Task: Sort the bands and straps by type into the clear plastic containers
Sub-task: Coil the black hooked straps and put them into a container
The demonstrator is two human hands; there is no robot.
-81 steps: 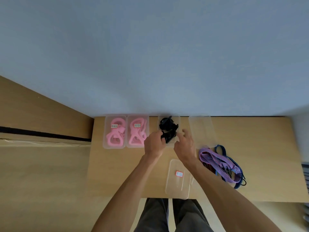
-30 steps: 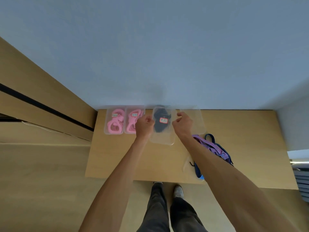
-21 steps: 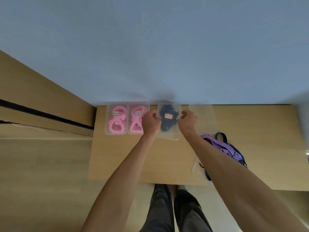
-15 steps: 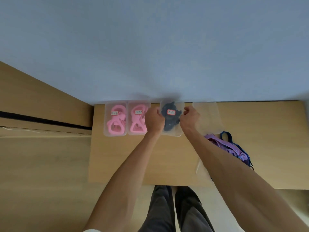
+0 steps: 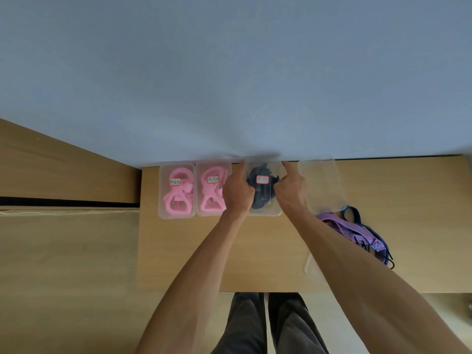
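With our left hand (image 5: 236, 192) and right hand (image 5: 290, 191) pressing either side of the lid (image 5: 263, 180), the black bands (image 5: 260, 198) bulging beneath risked leaving it unlatched.

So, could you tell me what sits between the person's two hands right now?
In the head view, the lidded container of black bands lies between the left hand and right hand, which touch its sides.

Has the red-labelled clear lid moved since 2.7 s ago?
Yes. The red-labelled lid went from the table's near edge to the top of the black-band container, in the row by the wall.
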